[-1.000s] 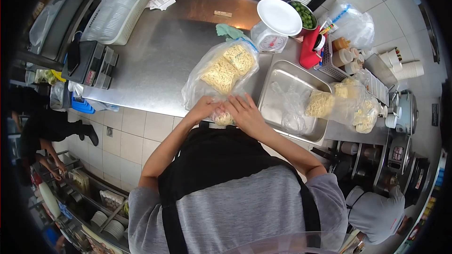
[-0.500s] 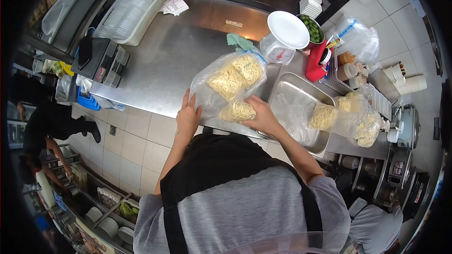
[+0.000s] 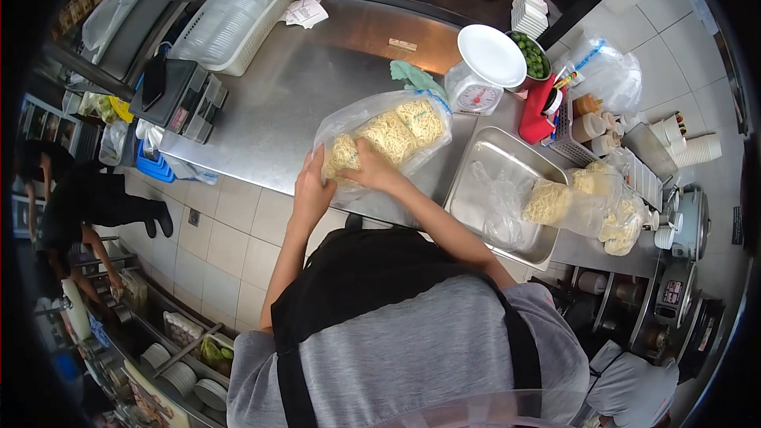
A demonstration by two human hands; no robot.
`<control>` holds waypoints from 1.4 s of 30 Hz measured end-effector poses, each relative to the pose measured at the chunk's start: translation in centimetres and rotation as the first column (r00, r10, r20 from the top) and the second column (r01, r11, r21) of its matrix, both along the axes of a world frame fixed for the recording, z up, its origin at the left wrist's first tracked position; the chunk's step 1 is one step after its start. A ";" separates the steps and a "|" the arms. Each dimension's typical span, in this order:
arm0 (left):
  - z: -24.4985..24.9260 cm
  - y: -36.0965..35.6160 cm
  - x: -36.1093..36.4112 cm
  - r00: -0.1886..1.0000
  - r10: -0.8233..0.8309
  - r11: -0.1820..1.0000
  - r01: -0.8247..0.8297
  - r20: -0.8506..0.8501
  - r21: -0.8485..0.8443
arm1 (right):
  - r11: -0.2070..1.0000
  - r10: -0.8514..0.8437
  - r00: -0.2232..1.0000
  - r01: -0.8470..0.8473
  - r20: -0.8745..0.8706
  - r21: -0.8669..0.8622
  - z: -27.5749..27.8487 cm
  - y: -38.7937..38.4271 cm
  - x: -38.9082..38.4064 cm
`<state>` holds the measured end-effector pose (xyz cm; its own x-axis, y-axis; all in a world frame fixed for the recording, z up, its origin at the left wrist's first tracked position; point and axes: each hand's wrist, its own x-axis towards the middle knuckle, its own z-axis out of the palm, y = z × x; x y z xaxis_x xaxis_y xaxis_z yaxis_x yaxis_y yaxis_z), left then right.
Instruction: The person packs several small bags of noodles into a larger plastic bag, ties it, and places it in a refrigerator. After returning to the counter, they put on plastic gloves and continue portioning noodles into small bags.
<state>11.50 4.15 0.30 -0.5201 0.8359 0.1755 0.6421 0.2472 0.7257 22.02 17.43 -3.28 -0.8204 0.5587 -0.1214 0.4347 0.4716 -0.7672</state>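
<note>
A clear plastic bag [image 3: 432, 148] lies on the steel counter, with noodle portions [image 3: 388, 136] lined up in it. At its left end, my right hand [image 3: 372, 168] grips another noodle portion [image 3: 341, 155], thumb and fingers spread around it. My left hand [image 3: 313, 190] is at the bag's left edge, its fingers and thumb around the plastic beside that portion. To the right, a steel tray [image 3: 468, 170] holds a crumpled clear bag [image 3: 495, 206]. More bagged noodles [image 3: 547, 202] lie across the tray's right rim.
Behind the bag stand a white dial scale [image 3: 476, 97] and a green cloth [image 3: 414, 75]. A red holder [image 3: 539, 115] and a basket of bottles [image 3: 571, 139] sit at the right. Plastic containers fill a white basket [image 3: 254, 40]. Co-workers [image 3: 103, 206] are at the left.
My right hand has moved left and away from me with the noodle portion, bringing it to the left end of the bag, in line with the others. My left hand has closed on the bag's edge.
</note>
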 end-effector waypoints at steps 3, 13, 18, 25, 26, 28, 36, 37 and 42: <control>0.6 0.0 -0.2 0.998 0.001 1.000 -0.001 0.061 -0.003 | 0.968 0.006 0.999 -0.015 0.036 0.252 2.2 -2.1 0.3; 2.8 1.8 -1.0 0.940 -0.061 0.992 0.020 0.336 0.124 | 0.999 0.046 0.999 -0.047 0.021 0.018 0.1 1.2 -1.7; 2.4 3.8 -3.7 0.983 -0.115 0.983 0.092 0.143 0.158 | 0.953 -0.036 0.991 0.073 -0.130 0.295 -3.8 1.1 -5.7; 2.8 4.7 -2.8 0.975 -0.172 0.985 0.165 0.144 0.059 | 0.711 -0.105 0.981 0.188 -0.161 0.678 -0.6 -1.0 -2.5; 3.0 4.8 -2.7 0.973 -0.171 0.985 0.164 0.158 0.053 | 0.724 -0.052 0.982 0.161 -0.180 0.671 -0.8 -0.5 -2.2; 3.3 4.8 -2.7 0.971 -0.146 0.989 0.141 0.190 0.039 | 0.885 0.001 0.980 0.093 -0.201 0.456 -0.6 0.5 -2.2; 4.5 2.9 -4.7 0.982 -0.087 0.976 0.117 -0.169 0.181 | 0.562 -0.308 0.604 0.739 -0.735 0.372 13.3 9.1 20.1; 5.0 2.3 -4.7 0.998 -0.045 0.983 0.050 -0.033 0.175 | 0.560 -0.646 0.276 0.805 -0.712 -0.196 14.4 9.9 25.1; 6.3 1.1 -5.5 0.992 0.097 0.954 -0.068 -0.086 0.293 | -0.158 -0.967 0.014 0.749 -0.254 0.644 10.9 14.0 46.6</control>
